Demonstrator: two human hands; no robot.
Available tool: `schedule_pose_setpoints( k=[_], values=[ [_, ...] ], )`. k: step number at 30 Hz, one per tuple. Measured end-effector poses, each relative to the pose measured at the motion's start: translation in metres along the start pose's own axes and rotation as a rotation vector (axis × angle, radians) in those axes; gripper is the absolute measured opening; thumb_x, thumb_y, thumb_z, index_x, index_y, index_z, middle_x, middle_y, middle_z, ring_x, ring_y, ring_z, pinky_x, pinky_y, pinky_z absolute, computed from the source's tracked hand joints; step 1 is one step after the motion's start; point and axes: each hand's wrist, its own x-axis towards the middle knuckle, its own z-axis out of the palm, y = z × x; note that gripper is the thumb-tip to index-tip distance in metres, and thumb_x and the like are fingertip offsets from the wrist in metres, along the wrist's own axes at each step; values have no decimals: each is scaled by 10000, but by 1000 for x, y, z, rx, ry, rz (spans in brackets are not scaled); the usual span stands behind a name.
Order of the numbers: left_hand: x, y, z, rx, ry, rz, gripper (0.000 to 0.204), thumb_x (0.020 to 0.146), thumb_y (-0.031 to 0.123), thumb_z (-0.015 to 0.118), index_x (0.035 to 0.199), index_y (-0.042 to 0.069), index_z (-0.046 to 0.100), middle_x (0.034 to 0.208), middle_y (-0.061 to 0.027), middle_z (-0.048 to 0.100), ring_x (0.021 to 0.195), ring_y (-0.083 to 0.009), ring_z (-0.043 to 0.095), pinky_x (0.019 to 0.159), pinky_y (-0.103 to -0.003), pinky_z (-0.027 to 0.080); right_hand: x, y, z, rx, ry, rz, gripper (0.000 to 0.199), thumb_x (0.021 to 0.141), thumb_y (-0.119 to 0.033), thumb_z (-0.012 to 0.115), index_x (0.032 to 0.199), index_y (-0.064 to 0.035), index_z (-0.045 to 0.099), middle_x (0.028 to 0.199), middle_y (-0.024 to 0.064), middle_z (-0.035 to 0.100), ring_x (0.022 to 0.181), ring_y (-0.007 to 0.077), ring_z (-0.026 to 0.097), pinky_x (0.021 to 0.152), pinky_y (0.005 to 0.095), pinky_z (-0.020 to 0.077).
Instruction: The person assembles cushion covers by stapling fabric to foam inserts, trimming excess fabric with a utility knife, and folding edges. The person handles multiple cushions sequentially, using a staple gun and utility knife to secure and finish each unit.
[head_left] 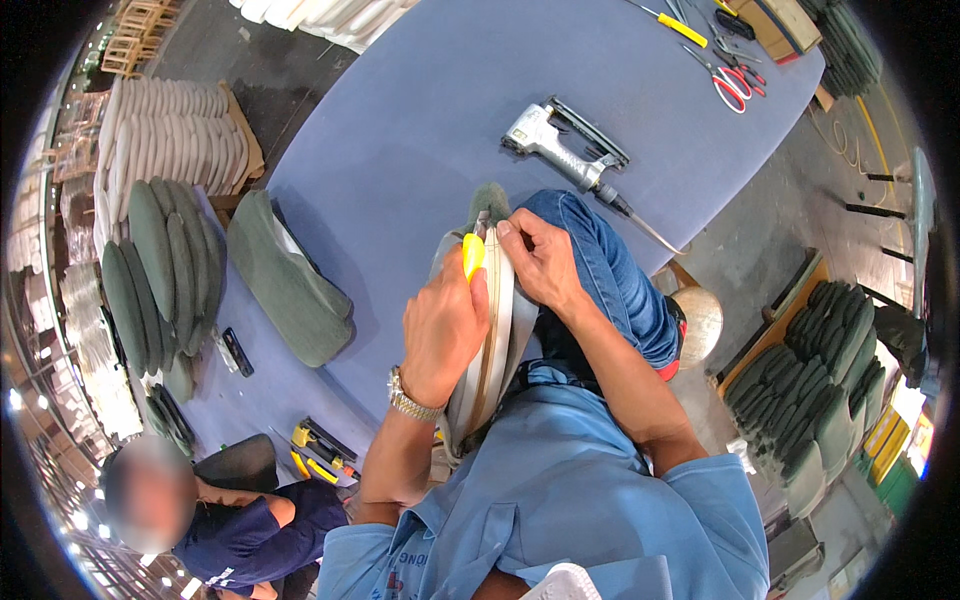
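Looking down from the head, you see a long, curved pad of grey-green cloth with a cream edge [492, 340] standing on its side in front of the belly, beside a knee in blue jeans [600, 265]. The left hand [447, 320] is wrapped around a small metal tool with a yellow handle [473, 257], its tip at the pad's far end — touching or just above, I cannot tell. The right hand [542, 262] has its thumb and bent fingers on the rim near that tip; whether they pinch the cloth is too hard to see. The pad looks light for its size, squashy on the cloth side and stiff along the cream side, so it should not break easily. The cloth looks a bit rough, not slippery. The best place to hold is probably the stiff rim — a squeeze on the soft part might let it twist — with fingers well away from the metal tip.
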Motion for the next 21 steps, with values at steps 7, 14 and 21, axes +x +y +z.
schedule_pose_setpoints(
  k=[7,14,21],
  values=[
    [6,0,-1,36,-1,-2,345,985,220,612,1231,-17,562,793,-273,684,712,-475,674,623,-565,536,1,-1,-1,-35,-17,3,252,992,-241,625,873,-20,603,719,174,582,598,298,545,590,403,452],
    [5,1,-4,-14,-25,-28,339,981,209,612,1227,-20,568,798,-271,685,725,-480,674,648,-565,538,-1,5,2,-2,7,-8,246,993,-230,630,871,-17,604,708,169,576,584,273,525,578,396,443],
    [4,-5,1,-56,15,8,352,979,198,609,1249,-24,573,825,-278,685,743,-483,672,665,-560,537,0,4,3,-5,15,4,255,995,-235,631,869,-14,609,668,148,559,564,231,503,564,387,434]
  ],
)
